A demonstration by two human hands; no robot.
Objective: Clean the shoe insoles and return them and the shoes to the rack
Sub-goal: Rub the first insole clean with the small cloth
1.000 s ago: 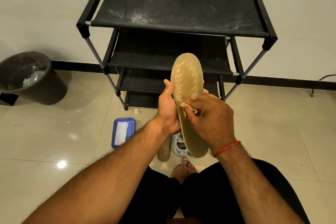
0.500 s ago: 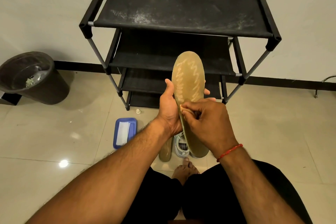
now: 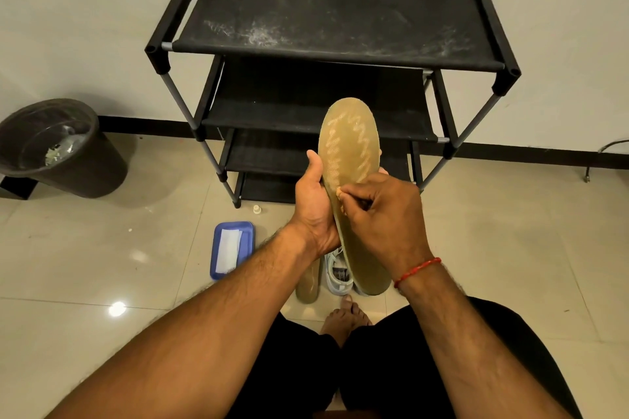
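An olive-tan insole (image 3: 350, 150) with a pale zigzag smear stands upright in front of me. My left hand (image 3: 315, 206) grips its left edge at the middle, thumb on the front. My right hand (image 3: 384, 214) pinches a small tan cloth (image 3: 340, 196) and presses it against the insole's middle. A second insole (image 3: 308, 282) lies on the floor below my left wrist. Beside it a white shoe (image 3: 337, 270) shows partly behind the held insole. The black shoe rack (image 3: 333, 27) stands against the wall, its shelves bare and dusty.
A blue tray (image 3: 248, 231) with a white wipe lies on the tiled floor left of my hands. A small white cap (image 3: 257, 209) sits near the rack's foot. A dark waste bin (image 3: 54, 146) stands at the left wall. My bare foot (image 3: 343, 316) shows below.
My right hand has slid the cloth up the insole toward its middle, and the cloth is more hidden under my fingers. My left hand keeps the same grip.
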